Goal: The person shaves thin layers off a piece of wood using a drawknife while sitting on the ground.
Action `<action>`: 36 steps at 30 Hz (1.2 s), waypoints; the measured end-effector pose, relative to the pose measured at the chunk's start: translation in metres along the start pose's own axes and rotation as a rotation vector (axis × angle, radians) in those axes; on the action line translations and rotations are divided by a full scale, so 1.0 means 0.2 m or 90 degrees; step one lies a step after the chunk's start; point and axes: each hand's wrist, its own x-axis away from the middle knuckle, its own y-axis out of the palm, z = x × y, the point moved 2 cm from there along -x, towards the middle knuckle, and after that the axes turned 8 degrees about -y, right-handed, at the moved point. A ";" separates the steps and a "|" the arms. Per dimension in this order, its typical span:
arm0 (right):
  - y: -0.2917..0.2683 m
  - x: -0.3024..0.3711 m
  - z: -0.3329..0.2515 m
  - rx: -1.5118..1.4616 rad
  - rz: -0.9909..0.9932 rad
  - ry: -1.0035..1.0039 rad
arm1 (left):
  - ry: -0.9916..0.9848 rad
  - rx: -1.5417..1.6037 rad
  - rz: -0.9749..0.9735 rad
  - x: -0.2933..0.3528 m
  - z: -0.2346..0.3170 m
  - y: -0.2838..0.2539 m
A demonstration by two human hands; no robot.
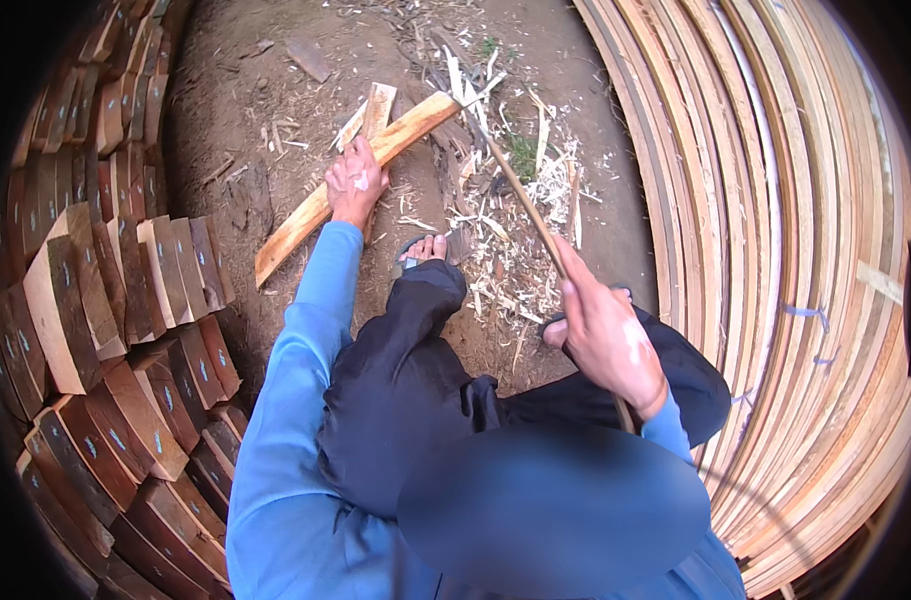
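Observation:
My left hand (356, 183) is closed around the middle of a wooden plank (301, 232), which lies slanted from near left to far right. Beneath the plank, another short piece of wood (380, 104) props it up. My right hand (611, 340) grips the long, thin wooden handle (519, 190) of what looks like a long-handled knife. Its narrow dark blade is at the plank's far right end, where pale slivers of wood (490, 88) stick out. The blade's exact contact with the wood is too small to make out.
Wood shavings (506, 255) litter the dirt ground (246, 60) beside my sandalled foot (431, 248). Stacked timber with cut ends (71, 310) rises on the left. Long boards (776, 250) are piled along the right, close to my bent knee. A flat wood scrap (308, 60) lies farther off.

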 end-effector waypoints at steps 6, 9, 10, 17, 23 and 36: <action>0.20 -0.20 0.14 0.109 0.056 -0.095 | 0.005 0.015 -0.003 -0.03 0.02 0.00; 0.05 -0.07 -0.02 -0.100 -0.037 0.126 | -0.001 -0.007 0.015 -0.01 -0.01 0.01; -0.01 0.04 -0.04 -0.158 -0.043 0.169 | -0.007 0.004 -0.008 -0.02 0.01 -0.01; 0.13 -0.30 0.15 0.003 0.013 0.032 | 0.011 0.002 0.008 -0.03 0.01 0.02; -0.07 -0.06 -0.05 -0.103 -0.086 0.035 | -0.008 0.017 -0.006 -0.03 0.01 0.02; -0.05 -0.32 0.09 -0.065 -0.082 0.134 | -0.002 0.015 0.002 -0.02 0.02 0.01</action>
